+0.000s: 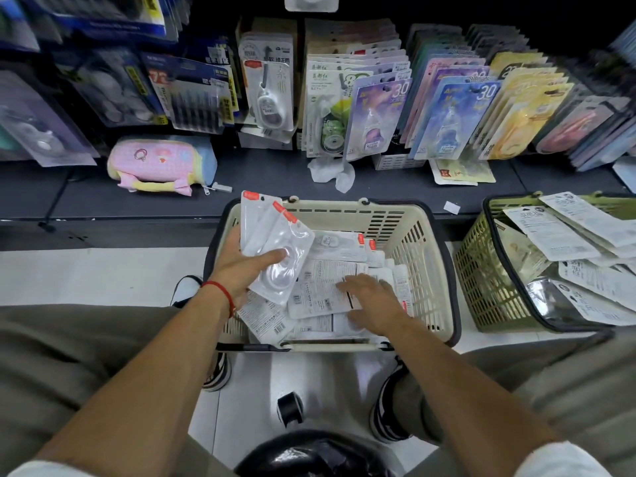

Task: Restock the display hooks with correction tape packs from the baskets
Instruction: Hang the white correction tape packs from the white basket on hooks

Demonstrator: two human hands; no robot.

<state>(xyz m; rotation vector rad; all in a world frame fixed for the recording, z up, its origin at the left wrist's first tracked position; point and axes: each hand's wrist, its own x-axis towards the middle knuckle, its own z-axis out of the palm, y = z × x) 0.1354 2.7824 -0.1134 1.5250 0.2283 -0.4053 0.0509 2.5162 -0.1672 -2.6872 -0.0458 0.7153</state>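
The person crouches over a cream basket on the floor, full of correction tape packs. Most of the loose packs lie flat, with the printed back side up.

The left hand holds a small bunch of packs, with the thumb on top and the fingers underneath. These packs stand up over the left side of the basket, red tops pointing away.

The right hand lies on the pile in the near part of the basket. Its fingers are spread and mostly flat, touching one pack. It does not seem to grip anything yet.

The packs look light and thin. The card backs are probably a bit stiff, and the clear plastic fronts look smooth, so a bunch could slide apart. Holding them by the card edge, near the tape bump, should keep them together. The red top likely has the hole for the hook, so it is best left free.

A green basket with more packs sits to the right. The display hooks are farther away, above the dark shelf.
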